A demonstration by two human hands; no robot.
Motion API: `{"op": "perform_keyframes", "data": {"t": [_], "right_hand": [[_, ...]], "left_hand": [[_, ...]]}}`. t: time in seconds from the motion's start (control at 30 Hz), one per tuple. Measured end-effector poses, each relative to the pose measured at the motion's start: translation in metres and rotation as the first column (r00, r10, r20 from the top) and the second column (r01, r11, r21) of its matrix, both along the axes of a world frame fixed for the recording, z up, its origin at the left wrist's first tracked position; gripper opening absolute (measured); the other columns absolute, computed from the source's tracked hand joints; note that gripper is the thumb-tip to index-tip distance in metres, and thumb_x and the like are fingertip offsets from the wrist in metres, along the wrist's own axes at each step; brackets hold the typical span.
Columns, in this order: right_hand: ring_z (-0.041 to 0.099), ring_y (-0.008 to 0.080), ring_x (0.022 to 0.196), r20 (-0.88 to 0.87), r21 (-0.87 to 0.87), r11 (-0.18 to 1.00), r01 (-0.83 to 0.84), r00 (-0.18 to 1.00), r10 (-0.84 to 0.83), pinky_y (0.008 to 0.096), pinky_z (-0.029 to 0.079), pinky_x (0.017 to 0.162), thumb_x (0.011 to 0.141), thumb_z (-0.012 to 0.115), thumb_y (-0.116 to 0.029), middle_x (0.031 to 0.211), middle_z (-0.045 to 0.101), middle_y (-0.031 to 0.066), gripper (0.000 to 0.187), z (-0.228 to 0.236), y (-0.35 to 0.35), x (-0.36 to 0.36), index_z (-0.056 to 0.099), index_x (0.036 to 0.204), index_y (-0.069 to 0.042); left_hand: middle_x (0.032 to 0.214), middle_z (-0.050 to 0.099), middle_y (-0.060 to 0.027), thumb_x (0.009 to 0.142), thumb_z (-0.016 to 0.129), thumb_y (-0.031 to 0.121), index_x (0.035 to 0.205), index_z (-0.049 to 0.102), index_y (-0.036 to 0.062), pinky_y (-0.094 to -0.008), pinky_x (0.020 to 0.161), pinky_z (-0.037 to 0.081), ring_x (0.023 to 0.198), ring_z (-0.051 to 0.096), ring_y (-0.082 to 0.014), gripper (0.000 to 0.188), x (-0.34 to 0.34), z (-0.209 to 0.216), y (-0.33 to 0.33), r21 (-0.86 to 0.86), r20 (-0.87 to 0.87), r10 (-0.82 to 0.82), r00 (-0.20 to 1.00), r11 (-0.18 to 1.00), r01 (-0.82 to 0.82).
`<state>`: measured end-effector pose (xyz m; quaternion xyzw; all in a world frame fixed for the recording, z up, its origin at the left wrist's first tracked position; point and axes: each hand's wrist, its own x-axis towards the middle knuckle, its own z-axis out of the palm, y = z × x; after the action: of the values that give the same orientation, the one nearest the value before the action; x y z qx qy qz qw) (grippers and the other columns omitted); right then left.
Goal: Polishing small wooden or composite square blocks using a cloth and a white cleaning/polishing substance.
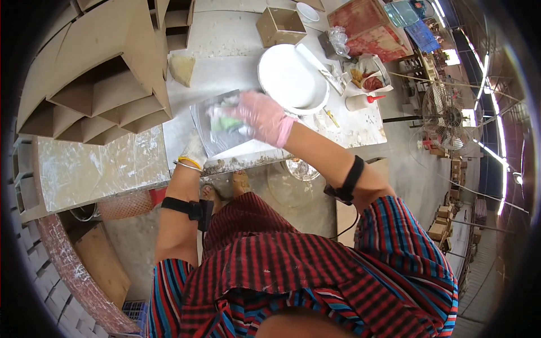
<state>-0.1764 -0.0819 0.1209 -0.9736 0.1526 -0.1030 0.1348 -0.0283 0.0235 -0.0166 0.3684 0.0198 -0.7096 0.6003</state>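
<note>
A grey, box-like panel (218,143) with white smears is tilted at the near edge of the white worktable. My left hand (194,151), in a pale glove, grips its left side; the fingertips are partly hidden by the panel. In a pinkish see-through glove, my right hand (264,117) is closed over the panel's upper right. Under its fingers shows a soft green-and-white pad (226,121), blurred, pressed against the panel face. Just beyond my right hand stands a round white tub (288,76) of white paste.
Stacked brown board compartments (107,84) rise at the left. A yellowish sponge (182,70) lies beside them. A white scraper (318,65) rests across the tub's rim. Further back is an open board box (280,27). A white bottle with a red nozzle (359,102) and a fan (445,115) are at right.
</note>
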Motion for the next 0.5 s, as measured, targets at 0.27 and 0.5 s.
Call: {"op": "perform_keyframes", "data": {"t": [0.27,0.5], "right_hand": [[0.055,0.0322,0.093,0.079,0.020,0.959,0.284,0.955,-0.284,0.0408,0.046,0.080,0.077,0.064,-0.017,0.098,0.055,0.0145,0.046,0.018,-0.011,0.015,0.054,0.121,-0.025],[0.054,0.0292,0.100,-0.108,-0.135,0.955,-0.264,0.962,0.251,0.0395,0.047,0.085,0.072,0.065,-0.013,0.108,0.055,0.0090,0.057,-0.009,0.040,0.020,0.049,0.126,-0.027]], "left_hand": [[0.105,0.060,-0.0119,0.093,0.041,0.024,0.114,0.053,0.0025,-0.0343,0.075,0.052,0.092,0.061,-0.0225,0.032,-0.002,0.011,-0.003,-0.042,0.042,-0.033,0.999,0.999,0.034],[0.109,0.059,-0.0126,0.093,0.036,0.038,0.116,0.052,0.0032,-0.0385,0.083,0.051,0.098,0.059,-0.0233,0.045,0.000,0.001,0.009,-0.126,0.448,-0.193,0.873,0.953,0.276]]}}
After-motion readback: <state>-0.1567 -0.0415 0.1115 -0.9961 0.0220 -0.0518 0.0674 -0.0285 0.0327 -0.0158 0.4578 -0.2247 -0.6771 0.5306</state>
